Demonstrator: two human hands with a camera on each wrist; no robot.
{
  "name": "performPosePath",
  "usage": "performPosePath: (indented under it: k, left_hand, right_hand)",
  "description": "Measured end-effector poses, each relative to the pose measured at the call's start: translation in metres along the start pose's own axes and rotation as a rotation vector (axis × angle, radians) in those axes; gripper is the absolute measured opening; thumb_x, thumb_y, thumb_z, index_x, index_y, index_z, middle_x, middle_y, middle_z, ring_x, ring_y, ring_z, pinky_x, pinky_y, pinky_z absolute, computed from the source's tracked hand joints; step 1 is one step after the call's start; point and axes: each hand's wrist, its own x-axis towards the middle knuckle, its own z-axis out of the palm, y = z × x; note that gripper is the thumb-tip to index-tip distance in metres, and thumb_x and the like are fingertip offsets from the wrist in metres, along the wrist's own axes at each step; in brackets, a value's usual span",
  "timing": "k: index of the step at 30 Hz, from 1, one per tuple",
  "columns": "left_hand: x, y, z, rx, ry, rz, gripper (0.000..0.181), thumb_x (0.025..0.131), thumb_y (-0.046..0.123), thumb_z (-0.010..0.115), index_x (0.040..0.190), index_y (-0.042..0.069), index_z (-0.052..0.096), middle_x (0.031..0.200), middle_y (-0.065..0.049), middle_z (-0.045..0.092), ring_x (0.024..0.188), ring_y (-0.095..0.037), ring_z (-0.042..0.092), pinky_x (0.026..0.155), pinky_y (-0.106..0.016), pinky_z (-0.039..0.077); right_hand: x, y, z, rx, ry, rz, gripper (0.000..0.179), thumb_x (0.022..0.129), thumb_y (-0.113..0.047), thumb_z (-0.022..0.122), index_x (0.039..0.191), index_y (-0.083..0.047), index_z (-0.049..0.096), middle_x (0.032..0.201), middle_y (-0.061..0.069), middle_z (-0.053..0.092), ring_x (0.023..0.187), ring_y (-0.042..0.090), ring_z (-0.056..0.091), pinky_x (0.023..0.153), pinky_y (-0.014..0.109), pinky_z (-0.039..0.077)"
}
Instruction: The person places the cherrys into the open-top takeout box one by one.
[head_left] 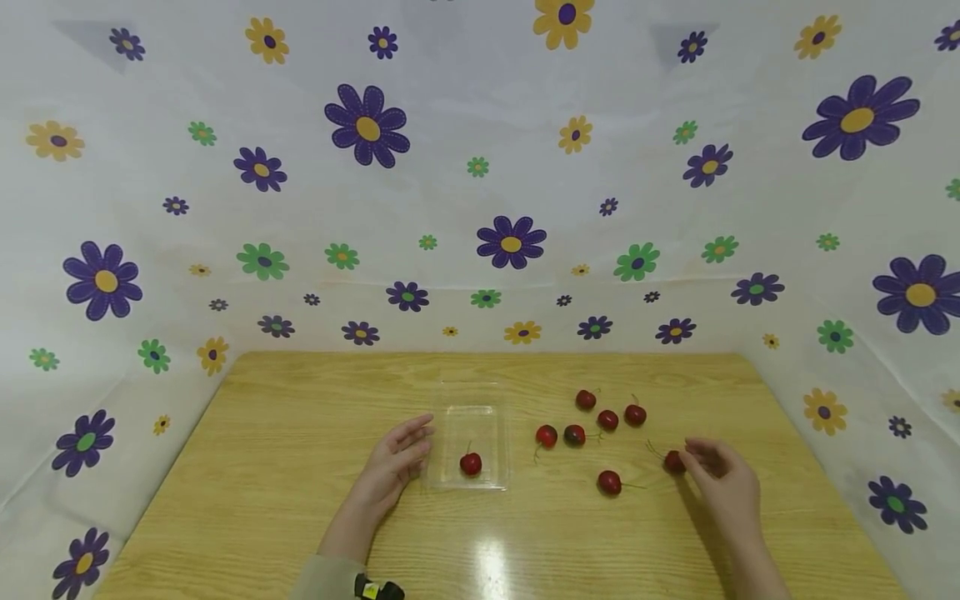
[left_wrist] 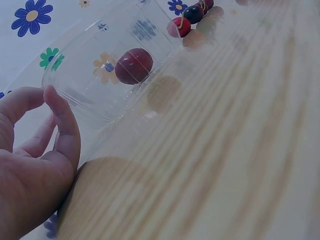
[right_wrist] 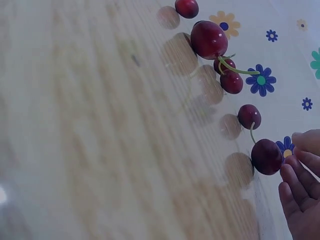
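A clear plastic box (head_left: 471,483) stands on the wooden table with one red cherry (head_left: 471,464) inside. My left hand (head_left: 397,462) is at its left side, fingers loosely bent and fingertips right at the rim; the left wrist view shows two fingertips (left_wrist: 50,92) close together there. On the right, my right hand (head_left: 723,483) reaches to a dark red cherry (right_wrist: 267,157) with a green stem. Its fingertips (right_wrist: 286,172) come up beside the cherry, thumb and fingers apart, and the cherry sits on the table. Another cherry (head_left: 610,482) lies nearer the box.
Several more cherries lie between the box and my right hand, among them a cherry (head_left: 547,436) near the box and a cherry (head_left: 635,415) farther back. A white flower-patterned cloth (head_left: 450,200) walls the wooden table (head_left: 300,417) at the back and sides.
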Motion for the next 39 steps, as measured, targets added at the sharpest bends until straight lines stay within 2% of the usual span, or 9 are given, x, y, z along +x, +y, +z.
performPosePath:
  k: [8,11,16,25,31,39]
  left_hand:
    - [0.0,0.0,0.0,0.003,-0.005,0.003,0.058,0.105,-0.001,0.06,0.159,-0.004,0.04,0.136,-0.003,0.058,0.103,-0.005,0.058,0.075,-0.014,0.054]
    - [0.0,0.0,-0.001,0.007,-0.008,0.004,0.058,0.105,0.0,0.059,0.159,-0.003,0.04,0.136,-0.003,0.057,0.104,-0.005,0.058,0.075,-0.014,0.054]
    - [0.0,0.0,-0.001,0.007,-0.01,0.007,0.057,0.105,0.0,0.06,0.159,-0.004,0.04,0.135,-0.002,0.058,0.104,-0.006,0.058,0.075,-0.014,0.054]
    - [0.0,0.0,-0.001,-0.002,-0.009,0.009,0.057,0.105,-0.001,0.059,0.159,-0.004,0.04,0.133,0.0,0.058,0.104,-0.005,0.058,0.075,-0.014,0.054]
    - [0.0,0.0,0.0,-0.003,-0.003,0.001,0.057,0.105,0.0,0.061,0.158,-0.004,0.041,0.133,0.0,0.059,0.102,-0.005,0.06,0.076,-0.015,0.054]
    - [-0.001,0.001,0.0,-0.002,-0.003,0.006,0.057,0.105,0.0,0.06,0.158,-0.004,0.041,0.132,0.001,0.059,0.102,-0.005,0.059,0.076,-0.015,0.054]
  right_hand:
    - [0.0,0.006,-0.001,-0.074,-0.058,0.062,0.039,0.102,-0.021,0.074,0.131,0.004,0.066,0.095,-0.036,0.059,0.085,-0.02,0.053,0.077,0.001,0.044]
    - [0.001,0.007,0.0,-0.084,-0.054,0.061,0.039,0.101,-0.02,0.076,0.129,0.004,0.067,0.095,-0.03,0.064,0.083,-0.019,0.053,0.075,0.002,0.045]
    - [0.002,0.01,0.0,-0.099,-0.068,0.038,0.041,0.099,-0.021,0.078,0.128,0.005,0.068,0.1,-0.01,0.073,0.082,-0.018,0.054,0.074,0.003,0.048]
    - [0.002,0.008,0.001,-0.139,-0.129,0.05,0.045,0.1,-0.026,0.077,0.132,0.004,0.067,0.122,0.025,0.073,0.085,-0.021,0.05,0.075,0.003,0.046]
    - [0.002,0.004,0.002,-0.193,-0.186,0.053,0.047,0.099,-0.027,0.078,0.136,0.001,0.066,0.127,0.024,0.072,0.086,-0.019,0.05,0.077,0.007,0.046]
    - [0.005,0.003,0.003,-0.239,-0.211,0.021,0.05,0.097,-0.026,0.081,0.135,0.002,0.066,0.127,0.026,0.072,0.091,-0.006,0.057,0.079,0.014,0.049]
